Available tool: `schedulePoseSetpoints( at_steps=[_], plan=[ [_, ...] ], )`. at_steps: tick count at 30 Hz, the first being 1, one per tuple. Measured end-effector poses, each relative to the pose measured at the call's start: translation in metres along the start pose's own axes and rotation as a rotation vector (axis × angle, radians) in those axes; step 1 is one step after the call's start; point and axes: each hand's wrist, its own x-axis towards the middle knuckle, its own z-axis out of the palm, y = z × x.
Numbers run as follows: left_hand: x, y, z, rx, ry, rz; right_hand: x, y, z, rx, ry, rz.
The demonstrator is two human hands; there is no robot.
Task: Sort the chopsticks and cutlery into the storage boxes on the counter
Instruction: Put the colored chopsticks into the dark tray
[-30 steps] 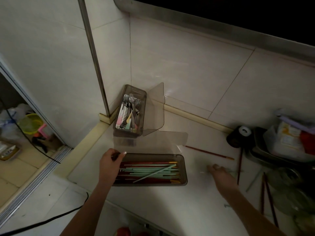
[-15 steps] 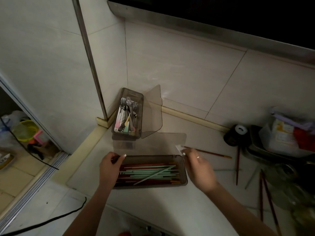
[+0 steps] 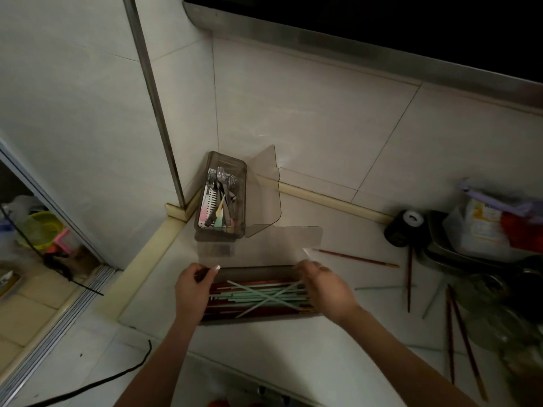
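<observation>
A long smoky plastic chopstick box point(image 3: 258, 271) lies near the counter's front edge, holding red-brown and pale green chopsticks point(image 3: 264, 298), two green ones crossed on top. My left hand point(image 3: 192, 289) grips the box's left end. My right hand point(image 3: 326, 289), blurred, hovers over the right ends of the chopsticks with fingers bent down; whether it pinches one is unclear. A second box point(image 3: 219, 234) in the corner holds forks and other cutlery point(image 3: 223, 186). Loose chopsticks lie to the right: a red-brown one point(image 3: 355, 257), a pale green one point(image 3: 385, 287), a dark one point(image 3: 409, 277).
Both boxes' clear lids point(image 3: 266, 198) point(image 3: 282, 245) stand open. A black tape roll point(image 3: 404, 227), a metal tray with bags point(image 3: 482, 230) and glassware crowd the right side, with more brown chopsticks point(image 3: 461, 333) beside them. The counter drops to the floor at left, where a black cable point(image 3: 97, 383) lies.
My right hand came from the loose chopsticks at the right to the box's right end. A second green chopstick now lies crossed in the box. The left hand stayed on the box.
</observation>
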Motion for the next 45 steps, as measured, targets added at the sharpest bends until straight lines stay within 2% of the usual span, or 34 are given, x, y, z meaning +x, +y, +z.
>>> schedulePoseSetpoints(
  at_steps=[2, 4, 6, 8, 12, 17, 21, 23, 27, 31, 36, 38, 42, 45],
  plan=[
    [0.000, 0.001, 0.000, 0.000, 0.001, 0.005, -0.001, 0.027, -0.009, -0.015, 0.058, 0.123],
    [-0.001, 0.001, -0.001, 0.011, 0.003, 0.013, -0.003, 0.057, -0.016, -0.135, 0.090, 0.274],
    [-0.001, 0.001, 0.000, 0.022, 0.002, 0.006, -0.008, 0.085, -0.021, -0.355, -0.001, 0.394],
    [-0.001, 0.001, 0.001, 0.031, 0.002, -0.005, -0.014, 0.103, -0.020, -0.544, -0.157, 0.463],
    [0.002, 0.000, 0.002, 0.074, 0.013, -0.020, -0.025, 0.119, 0.000, -0.641, -0.287, 0.474],
    [0.000, 0.004, 0.002, 0.089, 0.006, -0.028, -0.031, 0.124, 0.010, -0.692, -0.289, 0.343],
    [0.000, 0.005, 0.002, 0.071, 0.015, -0.034, -0.035, 0.123, 0.004, -0.745, -0.388, 0.277],
    [0.000, 0.004, 0.001, 0.068, 0.014, -0.026, -0.035, 0.121, 0.004, -0.745, -0.252, 0.176],
    [-0.003, 0.008, 0.001, 0.054, 0.006, -0.010, -0.036, 0.121, 0.013, -0.619, -0.193, 0.118],
    [-0.004, 0.009, 0.000, 0.043, 0.002, 0.002, -0.035, 0.083, -0.003, -0.648, -0.012, -0.055],
    [-0.003, 0.009, 0.000, 0.026, -0.008, -0.003, -0.026, 0.019, -0.018, -0.427, 0.277, -0.298],
    [-0.003, 0.008, 0.000, 0.032, -0.008, 0.004, -0.022, -0.010, -0.019, -0.347, 0.328, -0.388],
    [-0.003, 0.009, 0.000, 0.024, -0.010, 0.003, -0.013, -0.058, -0.006, -0.236, 0.262, -0.449],
    [-0.002, 0.009, -0.001, 0.015, -0.022, -0.009, -0.005, -0.078, 0.007, -0.245, 0.065, -0.400]
  ],
)
